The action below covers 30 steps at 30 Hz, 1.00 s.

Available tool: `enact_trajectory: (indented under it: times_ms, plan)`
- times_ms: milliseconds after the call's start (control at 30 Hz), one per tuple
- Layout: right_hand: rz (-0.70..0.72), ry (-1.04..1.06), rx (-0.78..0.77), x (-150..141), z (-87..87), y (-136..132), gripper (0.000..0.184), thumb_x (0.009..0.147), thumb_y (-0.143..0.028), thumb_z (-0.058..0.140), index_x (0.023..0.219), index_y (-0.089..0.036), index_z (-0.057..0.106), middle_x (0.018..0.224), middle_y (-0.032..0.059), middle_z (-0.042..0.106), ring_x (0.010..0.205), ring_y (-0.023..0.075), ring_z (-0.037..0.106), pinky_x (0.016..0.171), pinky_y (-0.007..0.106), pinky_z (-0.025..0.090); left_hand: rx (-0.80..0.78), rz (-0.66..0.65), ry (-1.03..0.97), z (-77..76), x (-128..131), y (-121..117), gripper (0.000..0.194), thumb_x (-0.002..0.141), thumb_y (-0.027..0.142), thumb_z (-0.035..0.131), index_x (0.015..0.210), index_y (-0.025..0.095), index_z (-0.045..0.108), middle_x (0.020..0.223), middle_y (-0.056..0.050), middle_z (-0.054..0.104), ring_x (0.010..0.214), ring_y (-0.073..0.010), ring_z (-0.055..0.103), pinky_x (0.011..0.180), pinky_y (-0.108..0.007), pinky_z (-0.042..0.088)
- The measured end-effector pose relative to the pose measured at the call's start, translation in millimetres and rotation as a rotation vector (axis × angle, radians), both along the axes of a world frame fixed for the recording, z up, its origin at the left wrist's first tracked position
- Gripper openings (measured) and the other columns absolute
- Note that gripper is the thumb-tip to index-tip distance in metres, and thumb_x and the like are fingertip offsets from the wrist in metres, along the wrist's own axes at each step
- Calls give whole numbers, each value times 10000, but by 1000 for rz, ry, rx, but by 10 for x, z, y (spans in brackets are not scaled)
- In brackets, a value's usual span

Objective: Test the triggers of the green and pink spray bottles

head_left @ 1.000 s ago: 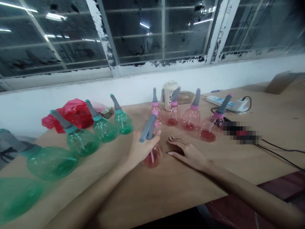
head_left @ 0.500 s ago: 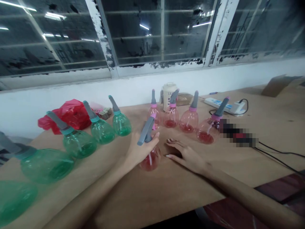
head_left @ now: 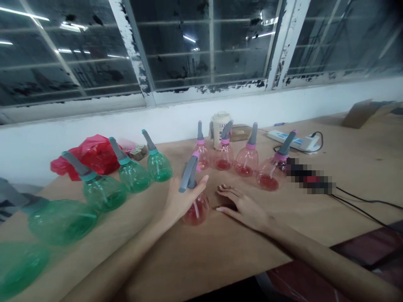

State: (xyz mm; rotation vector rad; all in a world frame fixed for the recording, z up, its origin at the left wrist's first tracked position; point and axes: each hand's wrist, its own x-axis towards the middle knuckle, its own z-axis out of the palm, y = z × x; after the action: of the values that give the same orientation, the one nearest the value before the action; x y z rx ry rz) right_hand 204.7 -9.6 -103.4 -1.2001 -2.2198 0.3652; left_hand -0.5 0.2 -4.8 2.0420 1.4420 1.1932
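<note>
My left hand [head_left: 179, 197] is wrapped round the neck of a pink spray bottle [head_left: 197, 212] with a grey trigger head, which stands upright on the table with red liquid at the bottom. The thumb lies along the near side of the head; the other fingers are mostly hidden behind it. Just right of that bottle, my right hand [head_left: 247, 207] rests on the table, fingers stretched out and holding nothing. More pink spray bottles, including one with a grey head [head_left: 247, 161], stand behind both hands. Several green spray bottles [head_left: 160, 165] form a slanting row on the left.
A red plastic bag [head_left: 97, 153] lies behind the green bottles. At the back are a lidded cup [head_left: 220, 126], a white power strip [head_left: 291, 140] and a cardboard piece [head_left: 359, 114]. Black cables [head_left: 362, 202] run off right from a blurred-out object. The table's front edge shows lower right.
The view has shifted slightly, moving the back objects a little left and down. My left hand still grips the same pink bottle, and my right hand stays flat on the table.
</note>
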Motion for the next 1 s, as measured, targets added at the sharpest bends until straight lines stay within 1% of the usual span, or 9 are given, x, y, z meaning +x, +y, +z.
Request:
enact_trajectory:
  times_ms: [67,133,200,300,367,467,567,767,1000]
  plan:
    - [7,7,11,4,-11,6,525,874,-516,506,1285,-189,522,1349,113,531,1294,251,442,1101,477,337,28,10,-4,14,2,-11,291,780,417,605,972,202,566,561,73,457,512,-119,481,544,-256,406]
    - [18,10,21,8,-20,13,524,876,-515,504,1291,-195,516,1347,110,534,1295,251,440,1098,481,339,70,4,-28,6,-15,-21,431,765,395,617,1142,224,498,761,14,575,704,-163,583,691,-303,466]
    - [23,0,25,12,-28,22,532,878,-517,498,1290,-181,516,1345,115,535,1295,247,440,1102,468,336,77,-8,-33,-48,-66,-41,500,748,373,623,1198,231,456,929,-37,608,863,-204,613,800,-352,474]
    - [23,-17,22,21,-47,36,557,876,-529,493,1282,-148,520,1355,129,522,1299,247,434,1110,449,330,-9,-47,33,-210,-204,-126,562,730,379,633,1219,204,420,1044,-78,609,977,-256,615,869,-422,471]
    - [27,-16,21,29,-63,43,568,874,-539,489,1285,-147,515,1366,128,512,1304,249,428,1109,452,331,-35,-45,88,-330,-299,-226,603,729,405,636,1236,186,393,1179,-124,561,1140,-303,542,949,-475,430]
    - [34,-8,27,41,-78,43,574,876,-545,480,1300,-160,499,1374,121,504,1306,249,426,1102,464,340,-109,-20,163,-446,-370,-379,601,761,415,621,1253,186,363,1241,-141,521,1204,-300,497,995,-479,405]
    - [34,0,37,48,-74,31,562,876,-536,486,1302,-170,498,1366,123,512,1299,254,436,1092,473,351,-100,58,199,-460,-354,-420,627,771,441,627,1276,197,347,1245,-128,506,1187,-280,506,1001,-462,408]
    - [34,-4,50,56,-62,10,546,878,-516,493,1293,-161,503,1365,136,510,1294,261,441,1089,473,354,79,259,379,-416,-300,-22,709,740,525,640,1277,131,399,1190,-141,483,1171,-304,479,1022,-469,379]
    - [43,-1,49,61,-71,16,527,884,-524,475,1272,-170,526,1363,132,513,1300,267,433,1096,486,341,86,369,417,-404,-264,587,837,738,490,672,1360,80,289,1269,-216,487,1221,-353,452,1008,-476,379]
